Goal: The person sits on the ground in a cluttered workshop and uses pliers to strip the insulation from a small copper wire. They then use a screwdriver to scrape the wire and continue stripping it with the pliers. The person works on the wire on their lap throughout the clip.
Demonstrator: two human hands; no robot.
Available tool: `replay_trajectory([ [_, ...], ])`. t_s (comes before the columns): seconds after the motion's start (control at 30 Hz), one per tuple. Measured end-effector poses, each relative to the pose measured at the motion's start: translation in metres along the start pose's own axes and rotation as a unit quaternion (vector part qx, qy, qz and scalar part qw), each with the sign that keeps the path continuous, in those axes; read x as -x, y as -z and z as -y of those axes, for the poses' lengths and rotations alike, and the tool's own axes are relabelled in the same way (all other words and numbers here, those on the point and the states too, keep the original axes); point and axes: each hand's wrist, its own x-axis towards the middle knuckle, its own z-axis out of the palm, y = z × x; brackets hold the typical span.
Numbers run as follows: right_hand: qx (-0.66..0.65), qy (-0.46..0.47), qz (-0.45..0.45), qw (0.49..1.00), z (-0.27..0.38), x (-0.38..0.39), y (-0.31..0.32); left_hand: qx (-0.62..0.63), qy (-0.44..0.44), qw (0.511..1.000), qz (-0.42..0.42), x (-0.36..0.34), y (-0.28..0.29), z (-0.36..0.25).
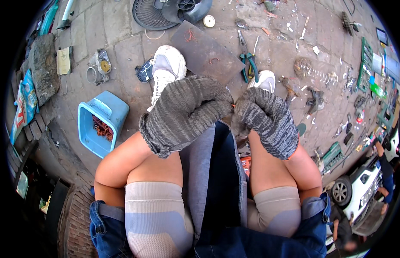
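Observation:
Grey knitted work gloves cover both hands, which meet in front of my knees. My left hand is closed, its fingertips pinched near the right ones. Also closed, my right hand curls toward the left. A tiny orange-red bit shows between the fingertips, too small to name. Beyond the hands, a dark flat plate lies on the paving with thin reddish strands on it. Beside its right edge rest green-handled pliers. To the left stands a light blue plastic bin holding tangled reddish-brown wire.
A black fan grille lies at the far edge. Left are a metal-and-plastic part, a yellowish card and a large stone. A hammer and scattered scraps lie right. A white car and people are at lower right.

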Motion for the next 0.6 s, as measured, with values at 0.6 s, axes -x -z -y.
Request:
replay_trajectory([
  [0.6, 0.342, 0.213, -0.100, 0.910, -0.001, -0.024, -0.004, -0.118, -0.077, 0.985, -0.098, 0.015, -0.019, 0.017],
])
